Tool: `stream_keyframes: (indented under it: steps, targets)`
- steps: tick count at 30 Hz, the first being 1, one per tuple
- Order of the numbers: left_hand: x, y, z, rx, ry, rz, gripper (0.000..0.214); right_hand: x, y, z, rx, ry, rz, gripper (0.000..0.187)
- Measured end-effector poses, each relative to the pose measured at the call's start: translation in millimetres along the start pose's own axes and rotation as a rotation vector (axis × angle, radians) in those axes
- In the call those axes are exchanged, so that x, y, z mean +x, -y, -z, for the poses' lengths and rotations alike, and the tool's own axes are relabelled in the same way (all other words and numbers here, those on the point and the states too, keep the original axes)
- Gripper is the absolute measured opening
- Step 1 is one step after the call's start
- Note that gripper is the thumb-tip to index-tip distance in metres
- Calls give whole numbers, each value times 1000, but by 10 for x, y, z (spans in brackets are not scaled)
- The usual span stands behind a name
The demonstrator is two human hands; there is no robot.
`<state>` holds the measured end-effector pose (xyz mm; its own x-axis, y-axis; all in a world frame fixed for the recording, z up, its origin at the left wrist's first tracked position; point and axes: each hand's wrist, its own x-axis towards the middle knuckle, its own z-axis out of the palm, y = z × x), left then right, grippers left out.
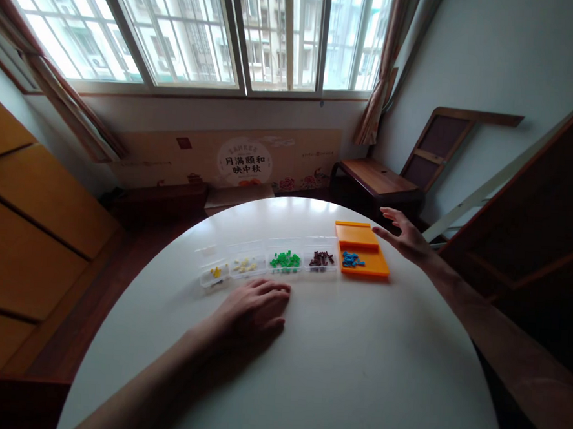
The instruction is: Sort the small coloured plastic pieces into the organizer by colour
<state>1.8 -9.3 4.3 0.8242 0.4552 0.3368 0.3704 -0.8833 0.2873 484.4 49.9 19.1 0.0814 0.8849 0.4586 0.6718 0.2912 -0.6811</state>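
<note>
My left hand [256, 310] lies palm down on the round white table [345, 373], fingers flat and holding nothing, just in front of a row of clear trays. My right hand [404, 234] hovers open with fingers spread, just right of an orange tray [368, 263] that holds small blue pieces [351, 260]. The clear trays hold dark brown pieces [321, 259], green pieces [285, 261], pale yellow pieces [244, 265] and yellow pieces [215, 273].
Beyond the table's far right stands a wooden chair [380, 181]. A printed cardboard panel [246, 160] leans under the windows. Wooden cabinets [23, 237] line the left; a dark wooden panel [534, 210] leans at the right.
</note>
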Motion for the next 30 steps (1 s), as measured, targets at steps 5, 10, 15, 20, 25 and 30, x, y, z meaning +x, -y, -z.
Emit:
stream_keyframes:
  steps: [5,10,15,20,25,30]
  targets:
    - [1,0,-12,21,-8,-2,38,50,-230,-200,139,218,-105,63]
    - [4,-9,-42,98,-31,-16,40,0,-247,-281,70,301,-103,45]
    - [43,-28,-27,134,-67,-62,44,-38,-270,-278,49,284,-62,40]
    - [110,-63,-72,163,-60,-134,43,-1,-342,-259,-91,153,-40,47]
    - [411,-313,-215,156,43,-176,65,-7,-449,-303,-77,179,-195,54]
    - [973,-601,-506,155,36,-150,83,62,-527,-336,-50,142,-229,55]
